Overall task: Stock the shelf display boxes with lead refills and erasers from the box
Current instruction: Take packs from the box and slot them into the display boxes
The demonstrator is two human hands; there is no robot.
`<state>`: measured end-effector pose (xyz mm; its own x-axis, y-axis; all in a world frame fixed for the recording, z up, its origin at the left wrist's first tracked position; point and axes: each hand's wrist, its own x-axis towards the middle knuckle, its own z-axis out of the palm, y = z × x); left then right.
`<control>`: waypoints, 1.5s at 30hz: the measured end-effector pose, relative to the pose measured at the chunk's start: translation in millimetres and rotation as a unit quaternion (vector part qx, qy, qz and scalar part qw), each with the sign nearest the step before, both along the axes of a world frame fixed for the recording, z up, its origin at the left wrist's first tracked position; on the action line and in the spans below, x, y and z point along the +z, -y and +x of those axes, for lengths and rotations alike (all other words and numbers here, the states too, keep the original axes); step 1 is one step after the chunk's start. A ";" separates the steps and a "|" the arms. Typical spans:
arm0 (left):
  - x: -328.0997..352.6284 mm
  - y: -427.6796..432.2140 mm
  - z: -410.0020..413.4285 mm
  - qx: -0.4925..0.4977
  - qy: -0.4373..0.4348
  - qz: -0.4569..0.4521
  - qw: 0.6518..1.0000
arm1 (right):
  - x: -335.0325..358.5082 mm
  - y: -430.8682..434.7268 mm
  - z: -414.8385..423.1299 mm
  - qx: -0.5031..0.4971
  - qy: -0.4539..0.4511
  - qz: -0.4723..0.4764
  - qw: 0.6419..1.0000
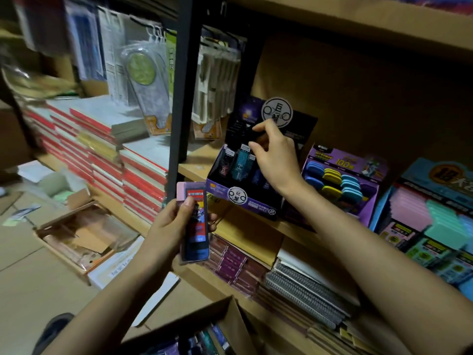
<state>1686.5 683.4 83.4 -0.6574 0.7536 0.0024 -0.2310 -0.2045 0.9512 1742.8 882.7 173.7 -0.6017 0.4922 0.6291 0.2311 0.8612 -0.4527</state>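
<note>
Fingers [212,219] of left hand [169,221] grasp refill packs [195,234]; grip of right hand [276,157] unclear over part-filled centre display box [245,203]; bottom carton [204,311] holds more.

I face a pale wooden shelf [194,167] whose boards run from mid-frame down to the lower right; another board of the same wood [358,19] crosses the upper right. A plain brown back panel [371,98] closes the bay behind. A black metal upright [183,98] stands left of centre. Left of it, stacks of red-edged notebooks [143,180] sit on a low board, with clear hanging packets [143,73] above. Grey spiral-bound pads [307,290] lie on the bottom board at lower right. A beige floor with seam lines [30,278] fills the lower left, and a flat open cardboard tray [84,237] lies on it. The light is dim.
</note>
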 end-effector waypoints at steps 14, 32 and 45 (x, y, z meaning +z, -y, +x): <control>1.9 5.0 -5.5 0.022 -0.008 0.018 1.000 | -12.0 -5.6 -17.2 -0.019 0.033 -0.031 0.999; 7.4 -5.4 12.0 -0.002 0.008 0.043 0.999 | -62.2 87.6 62.6 0.114 0.152 -0.345 0.919; -3.2 -17.8 31.7 -0.023 -0.032 0.008 0.999 | -78.0 88.5 113.7 0.092 0.074 -0.455 0.883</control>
<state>1718.2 701.3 80.2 -0.6208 0.7820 0.0553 -0.1785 -0.2097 0.9613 1856.5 794.2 95.7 -0.7662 0.6390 -0.0679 0.2399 0.1863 -0.9528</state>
